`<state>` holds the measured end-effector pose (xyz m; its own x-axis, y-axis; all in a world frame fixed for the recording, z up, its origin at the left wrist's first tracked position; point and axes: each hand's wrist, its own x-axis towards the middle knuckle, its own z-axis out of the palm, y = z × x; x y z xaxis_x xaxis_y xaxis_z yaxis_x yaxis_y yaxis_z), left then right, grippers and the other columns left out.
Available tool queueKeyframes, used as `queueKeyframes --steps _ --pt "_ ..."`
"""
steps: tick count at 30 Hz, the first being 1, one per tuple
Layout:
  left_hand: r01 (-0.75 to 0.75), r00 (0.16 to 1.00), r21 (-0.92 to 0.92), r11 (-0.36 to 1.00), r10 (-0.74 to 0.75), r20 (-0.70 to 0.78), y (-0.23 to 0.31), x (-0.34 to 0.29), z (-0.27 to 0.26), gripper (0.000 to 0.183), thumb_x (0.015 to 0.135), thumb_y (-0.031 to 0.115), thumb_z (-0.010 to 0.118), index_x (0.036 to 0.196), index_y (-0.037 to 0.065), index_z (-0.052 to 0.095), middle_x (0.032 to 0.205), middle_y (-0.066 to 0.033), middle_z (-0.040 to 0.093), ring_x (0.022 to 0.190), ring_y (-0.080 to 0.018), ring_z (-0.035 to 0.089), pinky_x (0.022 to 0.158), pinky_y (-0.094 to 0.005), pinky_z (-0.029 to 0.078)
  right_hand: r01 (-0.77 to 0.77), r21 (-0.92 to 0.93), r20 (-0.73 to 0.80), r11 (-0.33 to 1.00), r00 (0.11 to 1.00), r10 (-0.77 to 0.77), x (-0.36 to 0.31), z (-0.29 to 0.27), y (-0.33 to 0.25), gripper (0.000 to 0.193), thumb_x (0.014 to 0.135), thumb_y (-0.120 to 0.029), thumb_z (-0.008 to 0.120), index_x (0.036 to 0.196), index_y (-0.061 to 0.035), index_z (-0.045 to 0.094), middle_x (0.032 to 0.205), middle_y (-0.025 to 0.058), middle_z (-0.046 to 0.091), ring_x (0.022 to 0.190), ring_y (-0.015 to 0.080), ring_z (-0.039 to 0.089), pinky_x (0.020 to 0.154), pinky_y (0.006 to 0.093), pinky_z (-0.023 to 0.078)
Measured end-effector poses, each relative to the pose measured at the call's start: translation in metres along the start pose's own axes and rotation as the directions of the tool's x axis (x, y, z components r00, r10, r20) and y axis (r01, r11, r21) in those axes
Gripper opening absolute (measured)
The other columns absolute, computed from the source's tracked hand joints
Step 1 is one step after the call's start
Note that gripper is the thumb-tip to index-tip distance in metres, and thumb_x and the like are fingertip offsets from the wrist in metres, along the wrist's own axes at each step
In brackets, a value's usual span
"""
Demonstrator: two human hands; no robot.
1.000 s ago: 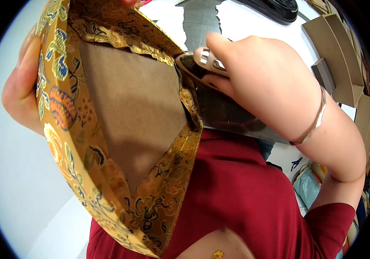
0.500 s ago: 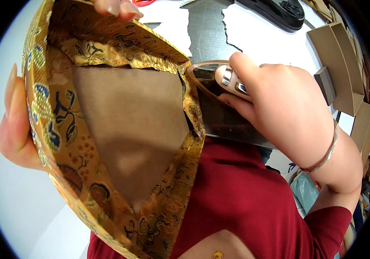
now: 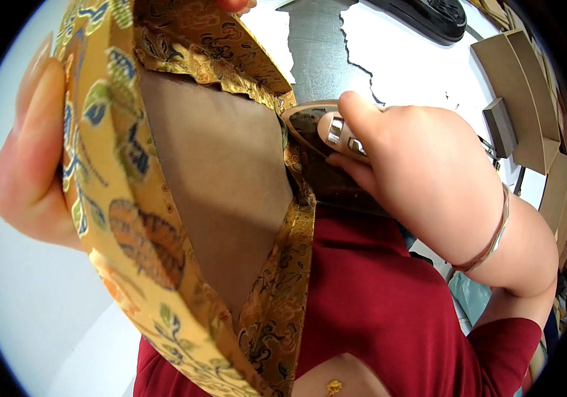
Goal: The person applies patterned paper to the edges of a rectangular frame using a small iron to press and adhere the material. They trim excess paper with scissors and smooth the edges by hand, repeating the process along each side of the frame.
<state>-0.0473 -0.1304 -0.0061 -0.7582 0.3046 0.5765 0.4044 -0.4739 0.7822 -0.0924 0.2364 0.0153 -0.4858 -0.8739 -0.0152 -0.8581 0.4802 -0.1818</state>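
The person's left hand (image 3: 28, 165) is curled about the outer left wall of a gold brocade box (image 3: 141, 245), keeping it tilted up with its open side to the camera. Fingertips (image 3: 234, 5) also show at the box's upper edge; whether they belong to that same hand cannot be told. The cloth bears woven leaves, flowers and a striped orange motif in blue, green and cream, and its raw inner edge is folded over onto a plain brown panel (image 3: 220, 172).

The right hand (image 3: 416, 152) is closed around the beige handle of a small, dark-faced pointed tool (image 3: 306, 122), its shape like an iron's. Two silver pieces are set in the handle; any marks on them are too small to read. The tip lies at the right-hand corner of the box, against or just beside the folded cloth.

A thin metal bracelet (image 3: 495, 241) circles the right wrist, over a dark red garment (image 3: 382, 284). Beyond, the white desk (image 3: 409, 76) has a ragged-edged grey strip (image 3: 320, 53), small dark specks too tiny to identify, a black object (image 3: 425, 20) and bent brown boards (image 3: 518, 86).
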Motion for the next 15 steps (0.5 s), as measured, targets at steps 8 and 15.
queueKeyframes --steps 8,15 --pt "-0.006 1.000 0.026 1.000 0.006 -0.011 0.005 0.000 0.004 0.047 0.110 0.037 0.055 0.153 0.019 0.054 0.130 -0.0103 0.058 0.128 -0.0294 0.052 0.125 -0.0543 0.032 -0.044 -0.019 -0.094 0.999 0.995 0.042 0.007 0.001 0.006 0.035 0.097 -0.032 0.077 0.105 -0.0062 0.056 0.066 0.0155 0.066 0.064 0.0399 0.069 0.059 0.0494 0.055" --pt "-0.005 1.000 0.051 0.999 0.006 -0.005 0.008 0.006 0.006 0.047 0.109 0.038 0.055 0.152 0.018 0.055 0.129 -0.0105 0.058 0.128 -0.0294 0.051 0.124 -0.0536 0.033 0.080 0.101 -0.234 0.992 0.971 -0.055 0.013 0.010 0.002 0.031 0.097 -0.029 0.076 0.103 -0.0052 0.058 0.072 0.0177 0.069 0.070 0.0414 0.070 0.063 0.0500 0.056"
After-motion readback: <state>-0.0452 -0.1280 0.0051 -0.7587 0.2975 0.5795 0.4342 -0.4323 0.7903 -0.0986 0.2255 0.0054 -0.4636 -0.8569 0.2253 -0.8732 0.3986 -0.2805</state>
